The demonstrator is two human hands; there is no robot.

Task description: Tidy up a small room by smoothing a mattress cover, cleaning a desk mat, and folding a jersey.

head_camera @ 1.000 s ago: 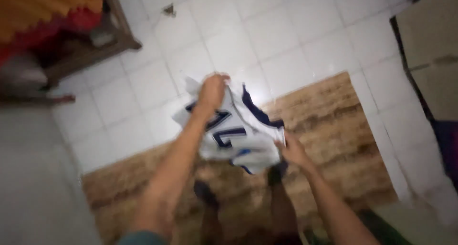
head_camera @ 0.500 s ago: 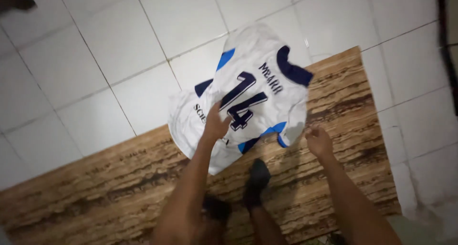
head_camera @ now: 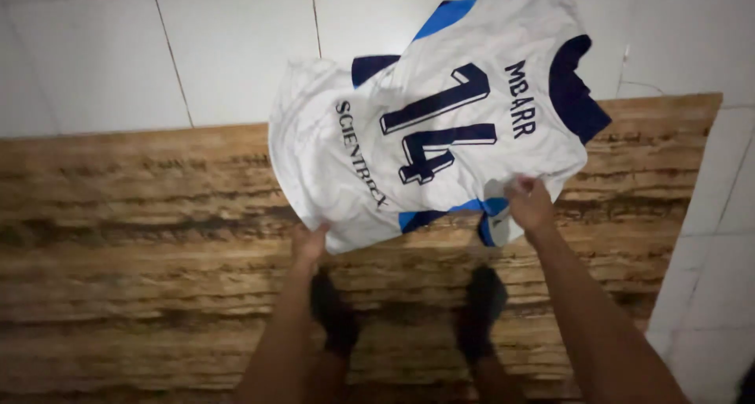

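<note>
Brown, wood-patterned mat (head_camera: pixel 118 239) covers the floor across the lower part of the view, with white floor tiles (head_camera: pixel 94 50) above it. The left hand (head_camera: pixel 309 243) pinches the lower hem of a white sports jersey (head_camera: pixel 377 152) with dark navy numerals and blue side panels. The jersey lies spread and tilted, partly on the mat and partly on the tiles. The right hand (head_camera: pixel 529 203) grips the jersey's edge near its sleeve. Two dark-socked feet (head_camera: pixel 487 309) stand on the mat below the jersey.
</note>
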